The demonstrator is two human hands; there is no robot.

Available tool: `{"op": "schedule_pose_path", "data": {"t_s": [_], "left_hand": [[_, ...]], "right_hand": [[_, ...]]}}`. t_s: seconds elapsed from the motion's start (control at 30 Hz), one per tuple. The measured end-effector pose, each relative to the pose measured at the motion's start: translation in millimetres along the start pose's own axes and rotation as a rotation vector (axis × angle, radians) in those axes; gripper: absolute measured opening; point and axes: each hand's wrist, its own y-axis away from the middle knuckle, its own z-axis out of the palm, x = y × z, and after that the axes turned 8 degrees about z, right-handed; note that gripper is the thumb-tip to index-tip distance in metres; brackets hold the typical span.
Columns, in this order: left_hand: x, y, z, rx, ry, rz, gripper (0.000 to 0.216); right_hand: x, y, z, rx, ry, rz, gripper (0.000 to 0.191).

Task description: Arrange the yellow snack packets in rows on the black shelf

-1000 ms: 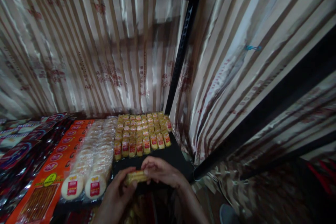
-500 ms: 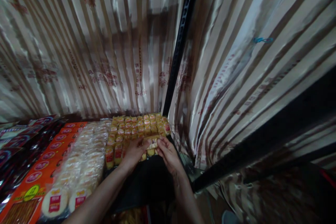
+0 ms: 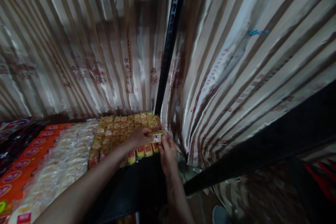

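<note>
A small wrapped snack cake in shiny yellow wrapping is pinched by its ends between my two hands. My left hand has its fingers closed on the left end. My right hand grips the right end between thumb and fingers. Just behind and below lie rows of similar yellow packets with red labels, packed close together on the dark shelf. My left forearm and hand cover part of these rows.
Left of the yellow packets are clear-wrapped pale round cakes, an orange strip of packs and dark shiny bags. A black metal upright stands at the corner. Printed sheeting hangs behind, and a dark bar crosses at right.
The camera view has shifted right and down, so the shelf goods appear farther left. Both hands still hold the packet, now raised slightly clear of the front row, whose red labels show beneath.
</note>
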Motion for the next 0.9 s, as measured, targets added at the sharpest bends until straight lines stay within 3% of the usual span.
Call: {"op": "schedule_pose_path", "data": {"t_s": [0.1, 0.3, 0.5, 0.77, 0.9], "left_hand": [[2.9, -4.5, 4.2, 0.008, 0.042, -0.013, 0.018], [7.5, -6.8, 25.7, 0.098, 0.462, -0.184, 0.009], [6.9, -12.7, 35.2, 0.159, 0.556, -0.187, 0.022], [16.2, -12.2, 30.6, -0.03, 0.94, -0.427, 0.026], [13.6, -8.9, 32.0, -0.127, 0.863, -0.471, 0.034]], "right_hand": [[-1.3, 2.0, 3.4, -0.016, -0.039, -0.015, 0.035], [6.9, -4.0, 2.4, 0.01, 0.0, -0.078, 0.047], [6.5, -7.2, 2.0, 0.023, 0.04, -0.153, 0.043], [5.6, -6.7, 4.1, -0.017, 0.015, -0.134, 0.039], [1.4, -6.0, 3.0, -0.031, -0.043, -0.043, 0.043]]}}
